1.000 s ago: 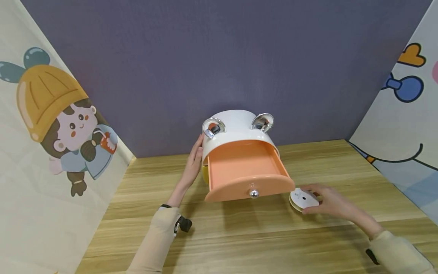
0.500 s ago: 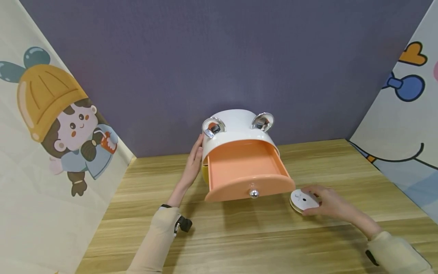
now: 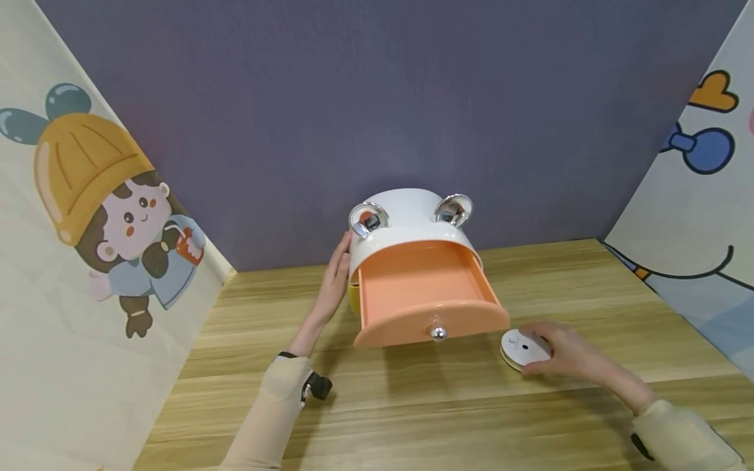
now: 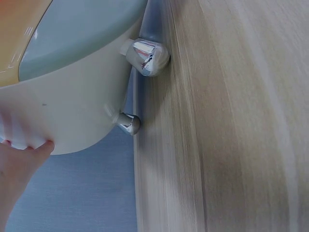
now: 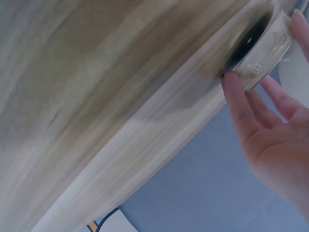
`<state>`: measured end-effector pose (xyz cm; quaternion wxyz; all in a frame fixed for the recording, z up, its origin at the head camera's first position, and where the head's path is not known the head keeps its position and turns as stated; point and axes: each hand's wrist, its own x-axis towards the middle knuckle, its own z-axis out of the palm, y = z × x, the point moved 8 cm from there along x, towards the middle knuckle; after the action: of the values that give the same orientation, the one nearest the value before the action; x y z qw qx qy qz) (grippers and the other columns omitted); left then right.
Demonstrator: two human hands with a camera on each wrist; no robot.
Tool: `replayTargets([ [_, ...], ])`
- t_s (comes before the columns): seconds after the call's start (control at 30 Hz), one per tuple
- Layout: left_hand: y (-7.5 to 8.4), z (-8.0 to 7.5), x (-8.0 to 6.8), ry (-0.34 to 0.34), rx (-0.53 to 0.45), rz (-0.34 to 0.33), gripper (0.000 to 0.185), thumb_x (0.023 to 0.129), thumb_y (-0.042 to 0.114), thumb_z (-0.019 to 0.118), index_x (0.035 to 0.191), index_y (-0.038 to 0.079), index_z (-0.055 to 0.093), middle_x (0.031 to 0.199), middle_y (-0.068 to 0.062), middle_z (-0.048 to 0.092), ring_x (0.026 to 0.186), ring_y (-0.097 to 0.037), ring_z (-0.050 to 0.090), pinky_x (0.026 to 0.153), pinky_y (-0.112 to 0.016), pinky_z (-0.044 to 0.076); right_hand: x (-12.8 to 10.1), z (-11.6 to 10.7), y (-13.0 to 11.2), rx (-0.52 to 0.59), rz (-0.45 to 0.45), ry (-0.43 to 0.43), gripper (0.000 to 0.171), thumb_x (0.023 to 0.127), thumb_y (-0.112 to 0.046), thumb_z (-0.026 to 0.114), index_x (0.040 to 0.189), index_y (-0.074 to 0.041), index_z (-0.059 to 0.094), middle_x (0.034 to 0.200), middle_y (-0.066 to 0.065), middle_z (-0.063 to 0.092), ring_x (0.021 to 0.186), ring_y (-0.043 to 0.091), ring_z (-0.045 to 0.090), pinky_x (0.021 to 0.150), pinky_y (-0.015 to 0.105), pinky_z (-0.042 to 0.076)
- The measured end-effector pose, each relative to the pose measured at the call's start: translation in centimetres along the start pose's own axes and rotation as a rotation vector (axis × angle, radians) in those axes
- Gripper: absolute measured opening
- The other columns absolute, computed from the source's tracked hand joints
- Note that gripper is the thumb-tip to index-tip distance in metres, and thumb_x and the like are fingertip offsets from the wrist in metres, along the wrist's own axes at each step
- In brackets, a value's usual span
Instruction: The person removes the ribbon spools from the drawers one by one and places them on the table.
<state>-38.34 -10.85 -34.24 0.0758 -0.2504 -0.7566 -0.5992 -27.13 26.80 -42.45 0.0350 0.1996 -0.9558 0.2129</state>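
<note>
- Left hand (image 3: 334, 278) lies flat, fingers straight, against the left side of the white drawer box (image 3: 406, 216); the left wrist view shows its fingertips (image 4: 34, 147) pressed to the pale curved wall.
- Right hand (image 3: 568, 353) rests on the surface (image 3: 412, 405), fingers curled round the edge of a small round white case (image 3: 523, 345), holding it by the rim; the thumb (image 5: 236, 104) and fingers (image 5: 280, 99) bracket it in the right wrist view.
- Round white case lies flat on the wood, just beside the front right corner of the orange drawer (image 3: 425, 294), not touching it as far as can be told; a gold-coloured band runs round its rim.
- Orange drawer stands pulled well out of the box, its inside showing bare, with a silver knob (image 3: 438, 334) in the middle of its curved front.
- Two shiny silver ears (image 3: 452, 209) stick up from the top of the box, one at each side.
- Behind the box stands a purple wall (image 3: 377, 98); cartoon panels flank it, a child in a yellow hat (image 3: 112, 203) on the left.
</note>
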Motion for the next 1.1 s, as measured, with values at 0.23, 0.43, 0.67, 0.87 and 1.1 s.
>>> replayTargets([
  [0.23, 0.02, -0.06, -0.01, 0.004, -0.001, 0.006, 0.051, 0.109, 0.015, 0.028, 0.159, 0.011, 0.020, 0.169, -0.009, 0.010, 0.157, -0.027, 0.008, 0.128, -0.048, 0.009, -0.02, 0.19, 0.11, -0.021, 0.012, 0.001, 0.074, 0.064, -0.044, 0.090, 0.118, 0.001, 0.066, 0.115, 0.017, 0.070, 0.102, 0.033, 0.067, 0.078, 0.034, 0.056],
  [0.43, -0.04, -0.03, -0.04, 0.000, -0.004, 0.006, 0.051, 0.109, 0.016, 0.028, 0.159, 0.011, 0.019, 0.169, -0.010, 0.010, 0.157, -0.027, 0.008, 0.128, -0.048, 0.009, -0.12, 0.39, -0.11, -0.021, 0.003, -0.010, 0.074, 0.063, -0.041, 0.091, 0.118, 0.002, 0.065, 0.115, 0.019, 0.070, 0.103, 0.034, 0.066, 0.080, 0.042, 0.056],
  [0.67, 0.06, 0.03, 0.07, -0.001, -0.006, 0.021, 0.051, 0.109, 0.014, 0.028, 0.159, 0.009, 0.019, 0.168, -0.011, 0.010, 0.157, -0.028, 0.008, 0.128, -0.049, 0.010, -0.42, 0.60, 0.09, -0.042, 0.018, 0.002, 0.076, 0.064, -0.041, 0.091, 0.121, 0.002, 0.064, 0.117, 0.020, 0.068, 0.105, 0.036, 0.065, 0.083, 0.047, 0.056],
  [0.87, 0.06, 0.01, 0.08, -0.001, -0.017, 0.022, 0.051, 0.109, 0.013, 0.027, 0.159, 0.010, 0.019, 0.168, -0.011, 0.010, 0.157, -0.030, 0.007, 0.128, -0.051, 0.010, -0.70, 0.53, -0.19, -0.053, -0.016, 0.031, 0.080, 0.063, -0.043, 0.091, 0.122, 0.002, 0.063, 0.117, 0.021, 0.068, 0.104, 0.038, 0.065, 0.081, 0.048, 0.056],
  [1.1, -0.07, 0.09, 0.00, -0.012, -0.022, 0.013, 0.052, 0.109, 0.014, 0.027, 0.160, 0.013, 0.018, 0.169, -0.010, 0.008, 0.157, -0.028, 0.006, 0.128, -0.049, 0.009, -0.99, -0.22, -0.56, -0.065, -0.042, 0.104, 0.075, 0.065, -0.045, 0.089, 0.120, -0.001, 0.065, 0.114, 0.016, 0.069, 0.099, 0.033, 0.067, 0.077, 0.041, 0.056],
])
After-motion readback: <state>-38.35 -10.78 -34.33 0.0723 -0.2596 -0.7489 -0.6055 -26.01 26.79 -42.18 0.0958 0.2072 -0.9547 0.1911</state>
